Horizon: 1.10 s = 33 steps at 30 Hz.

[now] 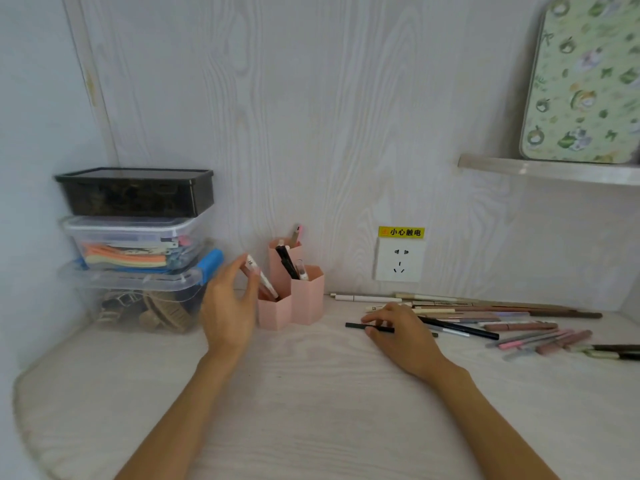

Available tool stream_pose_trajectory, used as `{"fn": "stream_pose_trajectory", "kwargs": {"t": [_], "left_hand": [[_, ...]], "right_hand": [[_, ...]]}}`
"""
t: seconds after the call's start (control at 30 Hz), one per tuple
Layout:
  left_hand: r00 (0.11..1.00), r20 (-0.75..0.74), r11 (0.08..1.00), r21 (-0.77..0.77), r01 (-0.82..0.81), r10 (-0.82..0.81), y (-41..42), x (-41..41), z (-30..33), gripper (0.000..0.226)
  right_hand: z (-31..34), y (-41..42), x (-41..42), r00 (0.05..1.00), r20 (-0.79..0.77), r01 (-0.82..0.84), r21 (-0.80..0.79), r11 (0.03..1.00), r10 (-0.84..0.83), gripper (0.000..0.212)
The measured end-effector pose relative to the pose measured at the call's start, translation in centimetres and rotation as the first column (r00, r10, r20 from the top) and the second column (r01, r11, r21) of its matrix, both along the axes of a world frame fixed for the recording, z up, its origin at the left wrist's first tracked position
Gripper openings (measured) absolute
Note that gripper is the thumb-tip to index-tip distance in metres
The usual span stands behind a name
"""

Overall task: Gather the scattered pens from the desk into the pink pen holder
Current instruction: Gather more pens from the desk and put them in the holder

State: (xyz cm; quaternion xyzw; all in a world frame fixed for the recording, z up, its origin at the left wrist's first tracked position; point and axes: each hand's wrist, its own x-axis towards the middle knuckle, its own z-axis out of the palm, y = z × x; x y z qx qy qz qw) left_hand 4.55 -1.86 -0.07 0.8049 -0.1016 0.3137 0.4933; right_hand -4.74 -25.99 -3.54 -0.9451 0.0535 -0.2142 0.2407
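Holder [291, 303] at 12 o'clock: few pens in. Left hand [228, 306] grip pinches white pen [261, 277] over front cell. Right hand [401, 332] grip pinches black pen [356, 326] on table [311, 393]. Pile [502, 323] at 2 o'clock remains; task early.

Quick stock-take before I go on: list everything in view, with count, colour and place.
pink pen holder: one, pink, three cups, by the wall, several pens inside
loose pens: many, mixed colours, desk right
storage boxes: three stacked, dark over two clear, far left
wall socket: one, white, yellow label above
patterned board: one, green, on shelf
desk: one, pale wood grain
left hand: holds white pen over holder
right hand: pinches black pen on desk
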Motion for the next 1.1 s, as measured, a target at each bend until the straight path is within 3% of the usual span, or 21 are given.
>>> {"fn": "stream_pose_trajectory", "kwargs": {"t": [0.13, 0.2, 0.3, 0.37, 0.5, 0.6, 0.73, 0.8, 0.9, 1.0, 1.1], "left_hand": [[0.981, -0.154, 0.993, -0.034, 0.11, -0.114, -0.7, -1.0, -1.6, 0.097], [0.959, -0.263, 0.994, -0.055, 0.098, -0.109, -1.0, -0.8, -1.9, 0.107], [0.923, -0.35, 0.987, -0.045, 0.155, -0.161, -1.1, -0.7, -2.6, 0.077], [0.918, -0.345, 0.981, -0.053, 0.188, -0.194, -0.7, -0.6, -2.7, 0.06], [0.904, -0.355, 0.969, -0.019, 0.248, -0.238, -0.8, -0.9, -2.3, 0.058], [0.893, -0.366, 0.963, -0.041, 0.266, -0.262, -1.3, -1.0, -2.5, 0.06], [0.891, -0.387, 0.969, -0.037, 0.244, -0.239, -1.3, -1.0, -2.5, 0.06], [0.901, -0.379, 0.976, -0.021, 0.217, -0.209, -1.2, -1.0, -2.6, 0.06], [0.911, -0.372, 0.981, -0.006, 0.192, -0.18, -0.9, -1.0, -2.8, 0.061], [0.92, -0.358, 0.984, 0.021, 0.179, -0.16, -0.5, -1.1, -2.8, 0.066], [0.95, -0.283, 0.989, 0.028, 0.143, -0.129, -0.4, -1.6, -2.5, 0.076]], "right_hand": [[0.4, 0.2, -0.2, 1.0, 0.007, -0.017, -0.096, 0.995, 0.018, 0.019], [0.9, 0.2, -0.3, 0.999, 0.029, -0.02, -0.127, 0.992, 0.024, 0.018], [1.6, 0.3, -0.7, 0.986, 0.168, 0.011, -0.113, 0.994, 0.009, 0.016], [2.5, 0.5, -1.0, 0.952, 0.303, 0.035, 0.015, 0.999, -0.038, 0.012], [5.1, 1.4, -1.4, 0.843, 0.503, -0.085, 0.474, 0.876, -0.191, 0.007], [7.1, 2.1, -0.7, 0.763, 0.585, -0.192, 0.613, 0.766, -0.276, 0.008], [10.2, 3.5, 1.0, 0.677, 0.672, -0.271, 0.606, 0.748, -0.3, 0.023], [11.6, 4.6, 2.3, 0.648, 0.705, -0.289, 0.578, 0.763, -0.289, 0.036], [12.7, 6.3, 4.9, 0.616, 0.74, -0.256, 0.513, 0.819, -0.271, 0.038], [12.7, 7.9, 7.4, 0.638, 0.734, -0.224, 0.465, 0.857, -0.232, 0.035], [11.3, 8.4, 9.0, 0.733, 0.665, -0.153, 0.366, 0.918, -0.143, 0.031]]}}
